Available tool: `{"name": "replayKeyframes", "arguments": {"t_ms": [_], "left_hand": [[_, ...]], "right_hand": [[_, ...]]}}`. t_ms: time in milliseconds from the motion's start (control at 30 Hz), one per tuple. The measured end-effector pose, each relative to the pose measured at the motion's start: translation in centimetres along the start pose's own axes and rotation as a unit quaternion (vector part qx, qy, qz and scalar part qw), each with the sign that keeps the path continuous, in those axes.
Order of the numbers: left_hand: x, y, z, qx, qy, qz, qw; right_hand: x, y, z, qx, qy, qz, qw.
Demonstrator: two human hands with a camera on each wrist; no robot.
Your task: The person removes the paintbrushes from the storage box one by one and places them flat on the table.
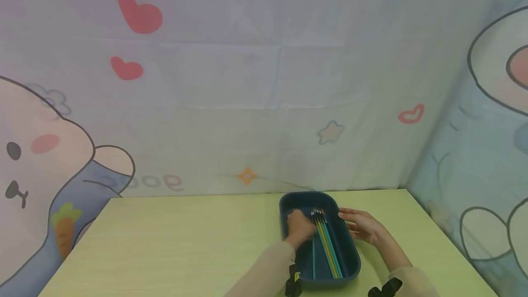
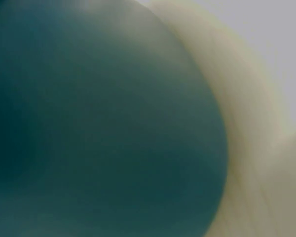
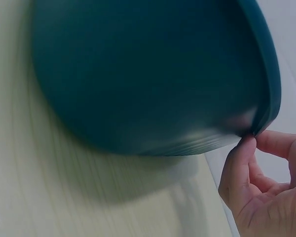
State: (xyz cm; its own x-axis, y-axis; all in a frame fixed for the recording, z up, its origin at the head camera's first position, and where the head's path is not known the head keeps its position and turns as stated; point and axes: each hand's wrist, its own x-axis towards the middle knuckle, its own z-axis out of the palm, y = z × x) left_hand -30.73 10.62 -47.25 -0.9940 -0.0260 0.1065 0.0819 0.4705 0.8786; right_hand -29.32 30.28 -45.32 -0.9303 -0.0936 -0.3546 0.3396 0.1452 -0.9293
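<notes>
A dark teal tray (image 1: 350, 258) with rounded corners and raised walls stands on the table. My left hand (image 1: 300, 227) reaches down into it by the left wall, its fingertips hidden. Several slim pencil-like sticks (image 1: 330, 249), teal and yellow, lie lengthwise in the tray. One thin teal stick (image 1: 313, 260) lies apart from them, partly covered by the left hand; whether it is held does not show. At the right rim, my right hand (image 1: 363, 227) pinches the tray's edge with thumb and fingertips, as the right wrist view shows of the hand (image 3: 269, 185).
The pale wood-grain table (image 1: 185, 242) stretches left of the tray, with a narrower strip on the right. A cloth backdrop (image 1: 227, 81) with printed cartoons rises behind and to the right. Tray wall (image 2: 113, 123) fills much of the blurred left wrist view.
</notes>
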Motion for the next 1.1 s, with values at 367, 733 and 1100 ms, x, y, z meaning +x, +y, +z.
{"name": "replayKeyframes", "arguments": {"t_ms": [367,733,1100], "left_hand": [[-0.3,0.4,-0.3,-0.040,-0.008,-0.066,0.9970],[0.0,0.8,-0.9,-0.038,-0.025,-0.067,0.9967],[0.0,1.3,-1.4,-0.061,-0.026,-0.042,0.9969]], "right_hand": [[0.1,0.1,0.1,-0.001,0.002,-0.001,1.000],[-0.1,-0.1,0.3,0.003,0.011,-0.002,1.000],[0.0,0.0,0.2,0.002,0.007,-0.001,1.000]]}}
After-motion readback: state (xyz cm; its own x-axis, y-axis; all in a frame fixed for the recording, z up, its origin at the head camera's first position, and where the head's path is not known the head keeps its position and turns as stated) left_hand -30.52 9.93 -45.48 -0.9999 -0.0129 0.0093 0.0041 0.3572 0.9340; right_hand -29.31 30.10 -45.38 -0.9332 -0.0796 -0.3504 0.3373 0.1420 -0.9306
